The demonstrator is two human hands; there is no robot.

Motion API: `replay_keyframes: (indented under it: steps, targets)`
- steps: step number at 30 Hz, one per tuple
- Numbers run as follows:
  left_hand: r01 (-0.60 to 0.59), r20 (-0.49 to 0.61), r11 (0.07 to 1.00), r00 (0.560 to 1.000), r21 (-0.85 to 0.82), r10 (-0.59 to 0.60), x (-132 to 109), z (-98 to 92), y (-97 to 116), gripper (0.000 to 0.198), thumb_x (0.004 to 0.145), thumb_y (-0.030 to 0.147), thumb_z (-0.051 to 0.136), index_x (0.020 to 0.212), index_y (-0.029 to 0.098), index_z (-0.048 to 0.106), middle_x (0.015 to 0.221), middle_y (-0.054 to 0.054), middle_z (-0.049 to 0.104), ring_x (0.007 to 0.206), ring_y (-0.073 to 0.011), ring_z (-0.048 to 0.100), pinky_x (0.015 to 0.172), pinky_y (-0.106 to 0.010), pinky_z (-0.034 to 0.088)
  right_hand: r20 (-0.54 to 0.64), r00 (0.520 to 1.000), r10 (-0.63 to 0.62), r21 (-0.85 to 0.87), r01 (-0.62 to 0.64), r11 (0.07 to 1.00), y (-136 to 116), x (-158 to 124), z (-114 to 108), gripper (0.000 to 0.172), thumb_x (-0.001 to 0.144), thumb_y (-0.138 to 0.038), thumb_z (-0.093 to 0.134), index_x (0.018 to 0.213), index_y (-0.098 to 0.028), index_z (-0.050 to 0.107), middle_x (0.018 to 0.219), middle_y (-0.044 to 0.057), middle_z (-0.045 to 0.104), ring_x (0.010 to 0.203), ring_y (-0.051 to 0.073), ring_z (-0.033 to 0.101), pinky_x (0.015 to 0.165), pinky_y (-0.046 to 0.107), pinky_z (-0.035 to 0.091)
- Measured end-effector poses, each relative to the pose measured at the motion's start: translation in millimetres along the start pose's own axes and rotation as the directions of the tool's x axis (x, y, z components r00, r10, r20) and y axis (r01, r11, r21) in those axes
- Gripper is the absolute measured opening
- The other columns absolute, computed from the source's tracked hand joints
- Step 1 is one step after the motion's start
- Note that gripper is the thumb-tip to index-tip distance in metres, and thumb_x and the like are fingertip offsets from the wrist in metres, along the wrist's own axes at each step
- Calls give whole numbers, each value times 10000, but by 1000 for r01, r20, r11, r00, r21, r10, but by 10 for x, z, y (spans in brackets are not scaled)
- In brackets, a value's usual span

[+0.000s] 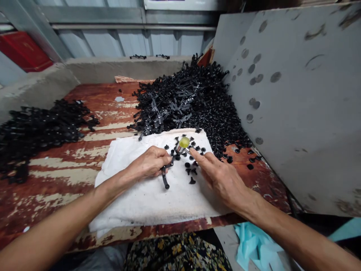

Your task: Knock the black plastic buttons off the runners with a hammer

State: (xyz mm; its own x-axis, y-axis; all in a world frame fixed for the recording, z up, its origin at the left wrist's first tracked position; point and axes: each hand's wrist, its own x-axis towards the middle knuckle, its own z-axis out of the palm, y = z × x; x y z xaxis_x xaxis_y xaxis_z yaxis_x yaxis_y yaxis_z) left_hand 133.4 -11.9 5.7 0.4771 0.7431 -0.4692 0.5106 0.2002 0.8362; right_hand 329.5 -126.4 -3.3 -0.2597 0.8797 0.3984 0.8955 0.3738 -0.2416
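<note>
My left hand [155, 160] is closed on a jointed black plastic linkage [165, 178], whose lower arm hangs down over the white cloth [126, 195]. In my right hand [216, 173] is a small hammer [184, 143] with a yellow-green face and a metal head; the index finger lies along its handle. The hammer head is just above the upper end of the linkage; whether they touch I cannot tell. Several loose black mushroom-shaped caps [192, 180] lie on the cloth around the hammer and below it.
Behind the cloth rises a big heap of black linkages and caps [180, 98]. Another dark pile [47, 131] sits at the left of the worn red-brown table [104, 131]. A grey stained panel [293, 105] leans along the right side. Turquoise sheeting [256, 244] lies below the table.
</note>
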Motion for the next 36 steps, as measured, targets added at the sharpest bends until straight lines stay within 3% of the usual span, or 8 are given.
replay_keyframes:
  steps: [4,9,18,20,25,30,34,36]
  targets:
    - [-59,47,998,997,12,59,16,-20,-31,250,762,278,601,554,174,508,413,13,523,285,-46,347,328,-178,196,-256,967,-11,117,42,992,-33,-18,-21,678,903,-18,369,1535,-243,272,884,48,575,751,172,598,664,276,531]
    - [-45,27,996,999,80,43,28,-43,-13,222,759,247,576,558,172,515,420,9,529,288,-53,346,331,-186,192,-12,1000,-20,-52,19,998,13,-5,3,580,853,-18,357,1406,-127,492,794,50,583,549,150,533,465,251,461]
    - [-44,58,976,998,215,32,6,-51,164,244,723,102,510,486,157,494,407,34,501,325,-46,336,345,-177,212,-281,958,-55,118,91,989,-5,-13,-86,708,878,17,409,1528,-244,302,855,38,573,747,181,590,692,305,542]
    - [-39,64,977,998,208,27,11,-50,156,242,725,98,509,490,157,497,407,37,504,319,-43,328,345,-178,207,-267,962,-57,108,89,990,-6,-22,-61,670,883,10,399,1513,-210,330,836,38,566,726,175,586,651,284,534]
    - [-31,24,974,999,224,27,40,-53,108,239,731,134,524,496,168,497,418,28,530,315,-54,344,337,-185,212,-30,997,-67,-62,65,996,30,-18,-42,558,849,0,368,1378,-108,510,780,43,567,532,141,503,446,240,434]
    - [-84,60,971,996,222,72,53,-66,79,254,736,165,531,484,171,497,395,30,500,316,-55,339,343,-186,226,-283,957,-57,63,78,995,0,14,-83,647,886,7,383,1498,-197,336,923,58,601,727,151,580,662,262,518]
    - [-54,19,970,999,236,51,67,-59,18,221,727,213,539,512,177,503,427,16,542,316,-63,347,334,-193,229,-68,997,-48,-26,46,999,20,-6,-20,583,859,-11,361,1409,-168,475,776,25,566,527,130,498,471,228,448]
    - [-60,22,972,998,229,57,78,-59,-21,216,719,247,544,518,182,499,430,10,544,319,-68,348,334,-198,222,-90,996,-15,20,17,1000,38,-26,8,578,875,-21,350,1426,-162,449,800,38,576,582,144,543,511,238,474]
